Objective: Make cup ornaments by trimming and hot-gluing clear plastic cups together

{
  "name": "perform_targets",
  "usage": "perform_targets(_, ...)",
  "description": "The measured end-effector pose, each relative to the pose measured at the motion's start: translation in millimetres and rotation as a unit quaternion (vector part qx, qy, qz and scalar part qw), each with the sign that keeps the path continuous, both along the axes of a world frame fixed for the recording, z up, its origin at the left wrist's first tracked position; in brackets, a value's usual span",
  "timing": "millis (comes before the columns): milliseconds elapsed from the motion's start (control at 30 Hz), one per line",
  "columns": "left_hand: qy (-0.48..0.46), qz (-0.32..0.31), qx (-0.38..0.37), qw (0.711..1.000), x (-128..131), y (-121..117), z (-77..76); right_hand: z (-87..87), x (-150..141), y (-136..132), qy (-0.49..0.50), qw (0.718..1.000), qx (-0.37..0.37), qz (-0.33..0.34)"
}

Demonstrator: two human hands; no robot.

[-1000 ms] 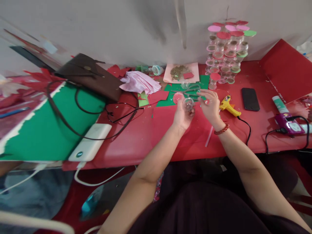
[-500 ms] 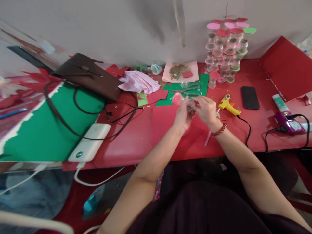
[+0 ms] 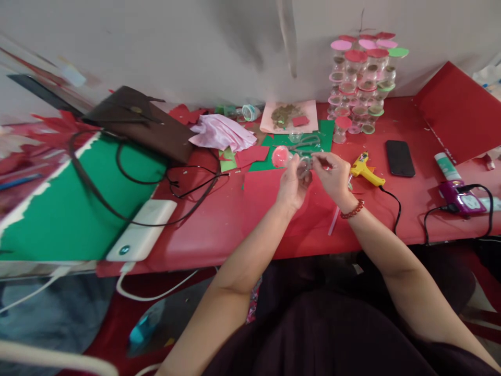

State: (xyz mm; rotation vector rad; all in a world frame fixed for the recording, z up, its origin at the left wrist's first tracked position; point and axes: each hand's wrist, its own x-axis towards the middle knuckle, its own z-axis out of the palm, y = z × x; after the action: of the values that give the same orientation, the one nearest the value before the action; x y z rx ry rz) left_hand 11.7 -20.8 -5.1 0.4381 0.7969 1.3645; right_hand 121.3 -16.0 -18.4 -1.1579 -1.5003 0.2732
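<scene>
My left hand (image 3: 291,185) is closed around a small clear plastic cup-like piece (image 3: 304,167), its round open end turned toward me. A pink-red disc (image 3: 281,156) caps the far-left end of what looks like the same piece. At the right side of the rim, the fingertips of my right hand (image 3: 332,175) are pinched together; what lies between them is too small to make out. A beaded bracelet (image 3: 353,209) circles my right wrist. Just beyond my hands, scissors (image 3: 307,141) lie on a green sheet (image 3: 326,130). Below them is red paper (image 3: 262,201).
A yellow glue gun (image 3: 365,169) with a cord lies right of my hands, near a black phone (image 3: 400,158). Stacked clear cups with coloured discs (image 3: 358,86) stand at the back. On the left are a brown bag (image 3: 144,122) and white power bank (image 3: 143,232).
My right fingers have shifted slightly left and up along the clear piece's rim. The piece has turned, showing its round opening more. A small red bit near my right fingers no longer shows.
</scene>
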Motion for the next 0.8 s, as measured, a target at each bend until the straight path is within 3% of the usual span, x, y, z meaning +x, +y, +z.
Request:
perform_targets(200,-0.005,-0.004,0.022,1.000,-2.0,1.1,-1.1,5.2,2.2,-3.3,-0.050,0.996,0.067,0.034)
perform_targets(433,0.026,-0.019,0.012,0.999,-3.8,0.4,3.5,-2.2,10.7,2.3,-0.107,0.984,0.137,0.047)
perform_targets(600,0.046,-0.024,0.013,0.999,-3.2,-1.3,4.2,-3.5,8.9,1.3,-0.131,0.982,0.139,0.010)
perform_targets(800,0.039,-0.023,0.034,0.998,-3.0,-1.6,-0.3,-2.1,4.7,-2.0,-0.071,0.992,0.104,0.016)
